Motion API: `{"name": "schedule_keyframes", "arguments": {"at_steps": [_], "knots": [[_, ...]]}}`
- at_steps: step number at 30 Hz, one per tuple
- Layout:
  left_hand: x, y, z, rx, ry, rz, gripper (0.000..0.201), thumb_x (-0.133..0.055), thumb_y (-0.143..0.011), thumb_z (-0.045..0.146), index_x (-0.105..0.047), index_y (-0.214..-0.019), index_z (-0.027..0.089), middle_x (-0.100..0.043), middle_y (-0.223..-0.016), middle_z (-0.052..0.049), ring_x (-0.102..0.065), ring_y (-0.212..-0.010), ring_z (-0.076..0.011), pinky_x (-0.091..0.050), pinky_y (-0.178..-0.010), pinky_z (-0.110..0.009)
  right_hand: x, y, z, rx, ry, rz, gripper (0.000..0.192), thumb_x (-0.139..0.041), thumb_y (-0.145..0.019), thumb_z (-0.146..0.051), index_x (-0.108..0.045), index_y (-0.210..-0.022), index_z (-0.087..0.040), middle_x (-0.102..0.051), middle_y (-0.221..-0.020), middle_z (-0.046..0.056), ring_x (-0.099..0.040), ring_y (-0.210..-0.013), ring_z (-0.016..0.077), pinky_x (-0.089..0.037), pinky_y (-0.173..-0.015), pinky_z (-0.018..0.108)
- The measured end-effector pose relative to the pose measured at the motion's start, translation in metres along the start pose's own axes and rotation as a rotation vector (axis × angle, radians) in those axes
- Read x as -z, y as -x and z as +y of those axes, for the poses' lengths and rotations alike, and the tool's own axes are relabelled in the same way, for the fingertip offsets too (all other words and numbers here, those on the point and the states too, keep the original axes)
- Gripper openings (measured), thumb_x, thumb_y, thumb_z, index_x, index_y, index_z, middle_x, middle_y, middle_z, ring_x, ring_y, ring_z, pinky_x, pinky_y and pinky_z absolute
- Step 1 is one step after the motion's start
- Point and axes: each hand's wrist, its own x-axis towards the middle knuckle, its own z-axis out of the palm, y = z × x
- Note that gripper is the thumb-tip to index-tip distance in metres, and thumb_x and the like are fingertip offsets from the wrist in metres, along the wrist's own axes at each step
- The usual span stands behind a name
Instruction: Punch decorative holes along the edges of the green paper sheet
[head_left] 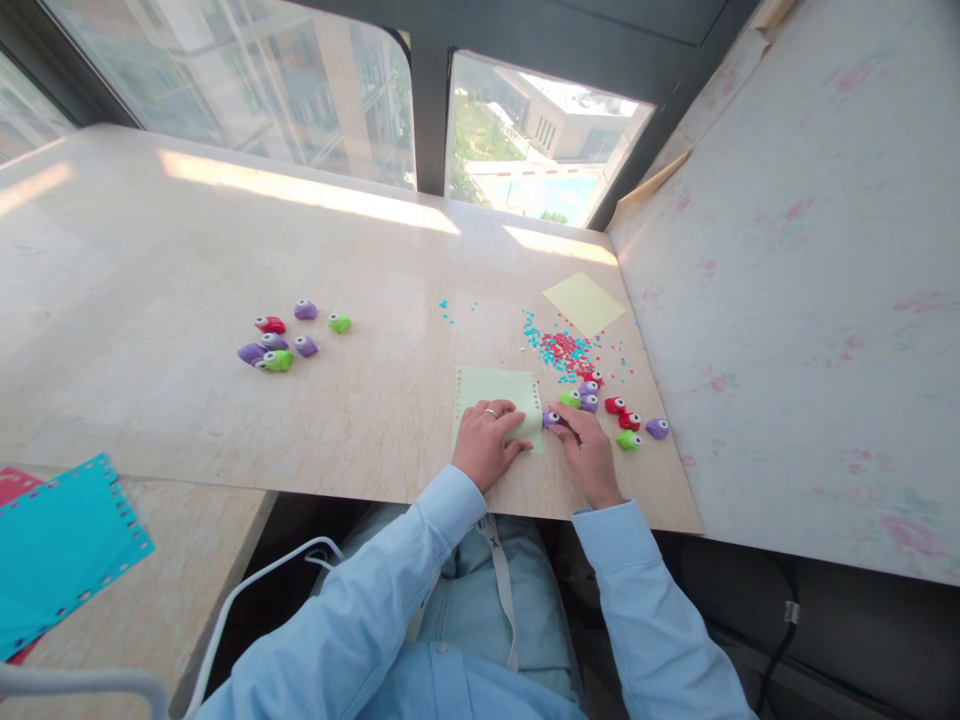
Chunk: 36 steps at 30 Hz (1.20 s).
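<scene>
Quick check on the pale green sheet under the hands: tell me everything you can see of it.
The pale green sheet looks like thin paper or craft foam and lies flat near the front edge of the table. Small punched holes run along its top and right edges. The left hand rests flat on its near part and hides that portion. The right hand holds a purple punch against its right edge near the lower corner. Nothing else lies on it.

A pale marble-patterned tabletop (225,250) extends to large windows (300,90) divided by a dark frame (431,110), beyond which buildings stand in daylight. Sunlight falls in bright strips along the table's far edge. A cream wall (810,280) with faint pink marks adjoins on the right.
</scene>
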Motion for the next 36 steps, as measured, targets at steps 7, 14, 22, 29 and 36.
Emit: {"name": "schedule_keyframes", "arguments": {"at_steps": [7, 14, 22, 29, 36], "knots": [[0.001, 0.000, 0.002, 0.002, -0.011, -0.008, 0.035, -0.080, -0.076, 0.035, -0.070, -0.108, 0.025, -0.066, -0.119, -0.008, -0.057, -0.108, -0.0277, -0.045, -0.091, -0.045, 0.001, 0.002, 0.003, -0.043, -0.044, 0.017, 0.030, -0.053, -0.091, -0.027, -0.071, -0.114, -0.022, -0.071, -0.113, 0.010, -0.064, -0.108, 0.0256, -0.049, -0.099, 0.048], [0.002, 0.001, 0.002, 0.004, -0.020, -0.011, 0.034, -0.079, -0.078, 0.036, -0.070, -0.108, 0.025, -0.065, -0.120, -0.008, -0.057, -0.109, -0.0279, -0.045, -0.091, -0.044, 0.001, 0.003, 0.006, -0.021, -0.050, -0.021, 0.030, -0.057, -0.091, -0.032, -0.070, -0.115, -0.021, -0.070, -0.114, 0.011, -0.062, -0.109, 0.0263, -0.049, -0.098, 0.048], [0.003, 0.001, 0.003, 0.003, -0.044, -0.013, 0.031, -0.077, -0.080, 0.037, -0.071, -0.107, 0.024, -0.065, -0.121, -0.007, -0.057, -0.110, -0.0286, -0.044, -0.091, -0.044, -0.002, 0.004, 0.011, -0.003, -0.037, 0.004, 0.026, -0.058, -0.090, -0.028, -0.070, -0.112, -0.021, -0.070, -0.111, 0.010, -0.063, -0.105, 0.0260, -0.051, -0.094, 0.047], [0.002, 0.001, 0.002, -0.002, -0.041, -0.012, 0.030, -0.077, -0.080, 0.037, -0.071, -0.106, 0.024, -0.065, -0.122, -0.008, -0.057, -0.110, -0.0289, -0.044, -0.091, -0.045, 0.000, 0.007, 0.013, -0.013, -0.097, 0.006, 0.025, -0.061, -0.089, -0.028, -0.070, -0.112, -0.022, -0.071, -0.111, 0.009, -0.063, -0.105, 0.0253, -0.051, -0.094, 0.046], [0.001, 0.001, 0.001, -0.011, -0.038, -0.004, 0.031, -0.077, -0.079, 0.037, -0.071, -0.106, 0.024, -0.065, -0.121, -0.008, -0.057, -0.109, -0.0288, -0.044, -0.091, -0.045, -0.001, 0.009, 0.016, -0.049, -0.140, 0.010, 0.026, -0.061, -0.088, -0.027, -0.070, -0.112, -0.022, -0.070, -0.113, 0.009, -0.064, -0.103, 0.0244, -0.052, -0.093, 0.046]]}}
